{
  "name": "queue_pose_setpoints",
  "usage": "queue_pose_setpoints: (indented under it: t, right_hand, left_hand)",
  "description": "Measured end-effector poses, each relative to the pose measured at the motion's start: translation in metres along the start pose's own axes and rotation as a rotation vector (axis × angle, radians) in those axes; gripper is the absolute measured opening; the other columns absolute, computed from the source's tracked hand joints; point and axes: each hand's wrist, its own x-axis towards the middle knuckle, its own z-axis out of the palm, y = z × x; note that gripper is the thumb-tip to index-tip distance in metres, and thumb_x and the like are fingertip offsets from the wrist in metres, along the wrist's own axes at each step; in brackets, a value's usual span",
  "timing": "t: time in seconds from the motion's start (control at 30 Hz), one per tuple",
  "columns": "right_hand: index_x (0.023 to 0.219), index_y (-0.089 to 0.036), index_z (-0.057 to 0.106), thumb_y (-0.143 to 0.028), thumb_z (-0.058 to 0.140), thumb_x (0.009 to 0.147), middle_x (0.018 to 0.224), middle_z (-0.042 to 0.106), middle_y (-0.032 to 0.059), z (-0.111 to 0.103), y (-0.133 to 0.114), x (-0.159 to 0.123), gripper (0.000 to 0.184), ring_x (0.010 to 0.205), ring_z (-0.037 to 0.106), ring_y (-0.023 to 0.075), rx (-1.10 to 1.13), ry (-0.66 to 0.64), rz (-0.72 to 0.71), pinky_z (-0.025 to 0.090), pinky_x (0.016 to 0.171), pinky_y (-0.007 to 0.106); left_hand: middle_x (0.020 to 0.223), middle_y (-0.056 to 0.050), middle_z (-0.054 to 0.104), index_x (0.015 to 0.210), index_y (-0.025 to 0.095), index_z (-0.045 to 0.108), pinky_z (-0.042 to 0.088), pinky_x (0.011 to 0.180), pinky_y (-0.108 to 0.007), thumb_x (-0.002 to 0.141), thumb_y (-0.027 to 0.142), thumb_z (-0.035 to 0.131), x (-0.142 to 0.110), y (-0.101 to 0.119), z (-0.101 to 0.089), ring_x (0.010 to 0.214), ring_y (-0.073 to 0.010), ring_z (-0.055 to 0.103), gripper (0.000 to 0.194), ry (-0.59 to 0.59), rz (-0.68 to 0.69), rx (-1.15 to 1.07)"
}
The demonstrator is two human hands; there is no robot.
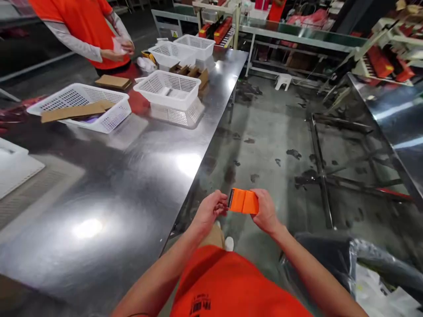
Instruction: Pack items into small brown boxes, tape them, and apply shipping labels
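Both hands hold a flat orange folded packet [243, 201] out in front of my body, over the floor and just right of the steel table's edge. My left hand [209, 209] pinches its left end, where a dark strip shows. My right hand [266, 211] grips its right end, with the fingers partly covering it. The material looks like card or stiff fabric, but I cannot tell which. The packet touches nothing else.
A long steel table [109, 176] runs along my left, with white plastic baskets [168, 90] and cardboard pieces on it. A co-worker in an orange shirt [86, 35] stands at its far side. A black bag [317, 255] lies at lower right, above a metal frame on the floor.
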Motion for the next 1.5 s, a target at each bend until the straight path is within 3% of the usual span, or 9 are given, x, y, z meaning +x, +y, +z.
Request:
queue_pose_setpoints:
  t: [0.23,0.4,0.63,0.9,1.07,1.17,1.27,1.37,1.5]
  right_hand:
    - [0.134,-0.018,0.039,-0.002,0.051,0.073,0.112,0.058,0.0126,0.019,0.099,0.131,0.064,0.100,0.056,0.0264,-0.097,-0.073,-0.217,0.049,0.085,0.042]
    - [0.134,-0.020,0.038,-0.003,0.050,0.073,0.113,0.058,0.0130,0.037,0.164,0.244,0.065,0.100,0.058,0.0284,-0.103,-0.136,-0.203,0.051,0.084,0.046]
    - [0.139,-0.022,0.037,-0.011,0.054,0.073,0.118,0.059,0.0129,0.048,0.244,0.354,0.069,0.106,0.059,0.0298,0.001,-0.280,-0.164,0.055,0.088,0.048]
    - [0.147,-0.023,0.030,-0.009,0.055,0.067,0.125,0.058,0.0148,0.093,0.368,0.493,0.084,0.109,0.058,0.0324,0.049,-0.408,-0.348,0.054,0.090,0.049]
    - [0.148,-0.022,0.029,-0.008,0.056,0.067,0.117,0.061,0.0141,0.119,0.424,0.621,0.086,0.097,0.060,0.0330,0.054,-0.436,-0.548,0.055,0.080,0.048]
    - [0.144,-0.020,0.035,-0.009,0.060,0.066,0.110,0.063,0.0132,0.142,0.438,0.689,0.082,0.091,0.060,0.0320,0.080,-0.496,-0.636,0.054,0.075,0.046]
    - [0.137,-0.018,0.042,-0.015,0.061,0.072,0.107,0.064,0.0124,0.174,0.450,0.749,0.068,0.090,0.061,0.0304,0.170,-0.540,-0.647,0.054,0.077,0.044]
    - [0.127,-0.018,0.048,-0.024,0.060,0.078,0.105,0.065,0.0119,0.207,0.468,0.802,0.051,0.092,0.063,0.0295,0.258,-0.560,-0.494,0.054,0.080,0.044]
    - [0.122,-0.019,0.052,-0.046,0.068,0.079,0.108,0.065,0.0112,0.233,0.497,0.861,0.054,0.094,0.065,0.0283,0.308,-0.646,-0.186,0.055,0.080,0.042]
  left_hand:
    - [0.064,-0.002,0.060,0.072,0.013,0.066,0.044,0.053,-0.025,0.068,0.044,0.078,0.132,0.058,0.018,0.058,-0.0132,0.056,0.033,0.012,0.043,0.097]
    - [0.061,0.000,0.058,0.070,0.014,0.062,0.043,0.053,-0.025,0.070,0.046,0.075,0.244,0.127,0.041,0.055,-0.0117,0.053,0.035,-0.005,0.050,0.055]
    - [0.063,0.003,0.059,0.083,0.016,0.062,0.044,0.052,-0.024,0.056,0.019,0.074,0.369,0.194,0.063,0.054,-0.0110,0.054,0.030,-0.039,0.033,0.129]
    - [0.053,0.003,0.057,0.071,0.019,0.057,0.041,0.049,-0.025,0.064,0.021,0.062,0.515,0.247,0.090,0.050,-0.0141,0.055,0.009,0.252,0.084,0.217]
    - [0.062,-0.001,0.060,0.065,0.021,0.060,0.041,0.059,-0.028,0.072,0.019,0.059,0.588,0.299,0.122,0.061,-0.0172,0.055,0.007,0.659,0.383,0.444]
    - [0.077,-0.004,0.066,0.081,0.023,0.071,0.045,0.075,-0.030,0.076,0.022,0.062,0.612,0.323,0.131,0.074,-0.0199,0.059,0.010,0.796,0.594,0.454]
    - [0.101,-0.006,0.071,0.124,0.027,0.065,0.048,0.081,-0.032,0.077,0.024,0.066,0.637,0.343,0.123,0.075,-0.0192,0.062,0.047,0.914,0.632,0.416]
    - [0.143,-0.015,0.053,0.142,0.023,0.051,0.046,0.098,-0.039,0.076,0.028,0.072,0.681,0.377,0.093,0.109,-0.0262,0.062,0.069,1.089,0.757,0.466]
    - [0.158,-0.021,0.032,0.146,0.012,0.044,0.019,0.121,-0.050,0.079,0.035,0.072,0.769,0.448,0.033,0.148,-0.0357,0.027,0.076,1.134,0.792,0.807]
